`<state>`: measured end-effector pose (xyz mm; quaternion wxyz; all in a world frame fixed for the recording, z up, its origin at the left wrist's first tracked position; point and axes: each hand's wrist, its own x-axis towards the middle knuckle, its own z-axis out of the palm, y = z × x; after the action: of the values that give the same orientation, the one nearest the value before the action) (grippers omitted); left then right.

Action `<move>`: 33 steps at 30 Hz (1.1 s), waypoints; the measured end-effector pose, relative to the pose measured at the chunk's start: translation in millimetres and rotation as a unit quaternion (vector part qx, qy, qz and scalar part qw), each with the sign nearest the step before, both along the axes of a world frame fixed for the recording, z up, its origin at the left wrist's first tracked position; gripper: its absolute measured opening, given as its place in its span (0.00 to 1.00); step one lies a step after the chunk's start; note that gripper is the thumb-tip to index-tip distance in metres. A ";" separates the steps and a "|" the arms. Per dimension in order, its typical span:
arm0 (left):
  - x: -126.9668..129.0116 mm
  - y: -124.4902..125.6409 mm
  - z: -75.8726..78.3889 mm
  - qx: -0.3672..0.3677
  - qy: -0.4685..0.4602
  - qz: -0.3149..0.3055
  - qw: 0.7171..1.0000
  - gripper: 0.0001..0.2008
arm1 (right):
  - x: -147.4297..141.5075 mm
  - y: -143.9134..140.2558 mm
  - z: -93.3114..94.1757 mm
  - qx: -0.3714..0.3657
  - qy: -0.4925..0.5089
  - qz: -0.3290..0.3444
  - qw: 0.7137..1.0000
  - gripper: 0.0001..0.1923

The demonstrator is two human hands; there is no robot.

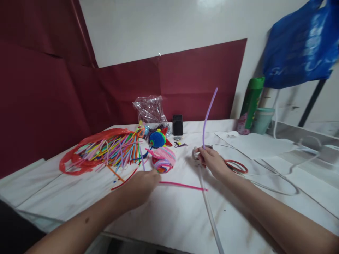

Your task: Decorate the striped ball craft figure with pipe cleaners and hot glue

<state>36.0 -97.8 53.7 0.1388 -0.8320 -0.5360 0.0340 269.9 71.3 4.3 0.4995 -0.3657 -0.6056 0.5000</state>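
left hand [141, 185] fingers curled, seemingly pinching the pink pipe cleaner [182, 186]; grip hidden. right hand [213, 162] grips the upright purple pipe cleaner [209, 113]. green can [251, 102] label unreadable.

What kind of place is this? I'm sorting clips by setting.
Probably a home craft corner: a white table against a wall, a heap of coloured pipe cleaners, a pink wound ball, and a household spray can. The right hand holds a purple pipe cleaner.
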 end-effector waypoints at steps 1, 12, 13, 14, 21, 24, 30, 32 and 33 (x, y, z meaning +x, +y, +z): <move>-19.8 -9.6 9.4 0.004 -0.022 0.018 1.000 0.14 | -0.7 0.2 -1.9 0.006 -0.013 0.004 1.000 0.20; -150.0 32.2 22.3 0.228 -0.163 0.343 0.896 0.11 | -9.2 -19.3 1.6 0.026 -0.124 0.036 0.991 0.22; -139.5 38.1 18.0 0.252 -0.166 0.327 0.896 0.12 | -9.7 -21.7 3.4 0.037 -0.145 0.035 0.988 0.23; -124.7 41.7 13.6 0.273 -0.168 0.298 0.899 0.13 | -10.6 -24.5 5.0 0.055 -0.168 0.032 0.984 0.23; 17.8 25.9 -22.9 0.287 -0.111 -0.156 0.939 0.13 | -22.1 -62.1 5.3 0.247 -0.325 0.146 0.901 0.16; 39.4 30.8 -37.3 0.277 -0.086 -0.173 0.941 0.14 | -22.9 -70.1 3.0 0.281 -0.351 0.162 0.878 0.13; 25.3 60.6 -40.9 0.184 -0.227 -0.056 0.955 0.12 | -19.9 -52.0 3.9 0.258 -0.278 0.089 0.921 0.10; 21.7 64.8 -39.6 0.180 -0.287 -0.018 0.941 0.10 | -19.9 -45.6 4.9 0.227 -0.215 0.046 0.949 0.14; 20.1 65.7 -40.1 0.177 -0.307 -0.007 0.935 0.10 | -19.8 -43.1 5.4 0.213 -0.191 0.020 0.958 0.14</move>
<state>56.2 -32.2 13.6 0.1128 -0.7677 -0.5442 -0.3191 250.1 28.2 9.7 0.4308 -0.3273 -0.7892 0.2905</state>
